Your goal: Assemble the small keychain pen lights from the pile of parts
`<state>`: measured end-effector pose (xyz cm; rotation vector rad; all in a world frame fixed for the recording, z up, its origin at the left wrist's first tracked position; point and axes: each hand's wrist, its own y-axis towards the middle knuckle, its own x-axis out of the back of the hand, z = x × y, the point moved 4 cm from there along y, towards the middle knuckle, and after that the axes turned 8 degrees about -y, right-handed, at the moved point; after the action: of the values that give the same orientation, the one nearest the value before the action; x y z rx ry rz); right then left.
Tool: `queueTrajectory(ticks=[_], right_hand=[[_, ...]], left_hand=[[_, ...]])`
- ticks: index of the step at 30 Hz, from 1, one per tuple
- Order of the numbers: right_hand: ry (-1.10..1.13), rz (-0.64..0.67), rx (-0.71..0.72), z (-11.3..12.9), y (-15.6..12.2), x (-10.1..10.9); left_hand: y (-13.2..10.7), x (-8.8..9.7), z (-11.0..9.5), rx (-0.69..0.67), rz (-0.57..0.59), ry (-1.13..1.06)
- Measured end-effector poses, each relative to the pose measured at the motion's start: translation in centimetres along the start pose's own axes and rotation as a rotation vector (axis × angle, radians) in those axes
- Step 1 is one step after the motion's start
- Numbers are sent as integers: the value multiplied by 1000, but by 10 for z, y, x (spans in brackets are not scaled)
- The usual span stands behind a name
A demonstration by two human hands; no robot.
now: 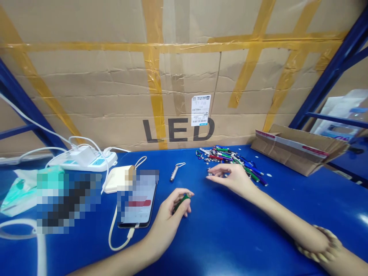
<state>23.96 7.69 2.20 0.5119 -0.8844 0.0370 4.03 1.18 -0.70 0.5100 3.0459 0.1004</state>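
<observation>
My left hand [175, 209] is closed around a small green metal flashlight tube [182, 201], its round silvery end pointing up and to the right. My right hand [230, 176] pinches a small silvery piece [209, 173] between thumb and fingertips, just in front of a pile of small coloured metal tubes [221, 156]. The piece looks round, but its kind is too small to make out. On the blue table between and beyond my hands lies a silver keychain flashlight [174, 174] with a wire clip at its far end.
Left of my left hand lies a phone [138, 207] with a cable, beside a cream power bank [115, 179]. A white power strip [86, 161] and a tissue pack [17, 195] are farther left. An open cardboard tray [290, 153] stands at the right; a large carton [115, 96] forms the back.
</observation>
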Motion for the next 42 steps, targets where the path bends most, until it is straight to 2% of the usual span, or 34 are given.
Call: queueTrajectory(ticks=[4,7,10,13,19,24,27,32,36,39,42], right_hand=[[254,41,107,31,-10,-8],[342,113,237,50,-19,-12],[351,165,321,58,-25,-14],[367,188,315,58,-26,-15],[394,193,211,56,-25,-16],[397,261,91,57,-28,-19],[473,325,-65,53,-31,-25],[810,531,-434,50,-37,-39],[968,612,-585,52,-43,-41],[1029,616,-634,51,-45,-43],[1049,601,-591,51,-43,-44]], left_hand=[[1,-1,0,8,2,35],[2,-1,-2,26,-12,79],[1,-1,-5,34,-19,88],[1,-2,-6,34,-19,92],[-1,-2,-6,-14,1,162],[-2,-3,-7,-94,0,285],[-3,-2,-6,-167,-12,353],[-10,-4,-11,-412,0,484],[-16,-8,-15,-548,11,532],[-15,-9,-16,-525,13,535],[-12,-7,-14,-370,-5,503]])
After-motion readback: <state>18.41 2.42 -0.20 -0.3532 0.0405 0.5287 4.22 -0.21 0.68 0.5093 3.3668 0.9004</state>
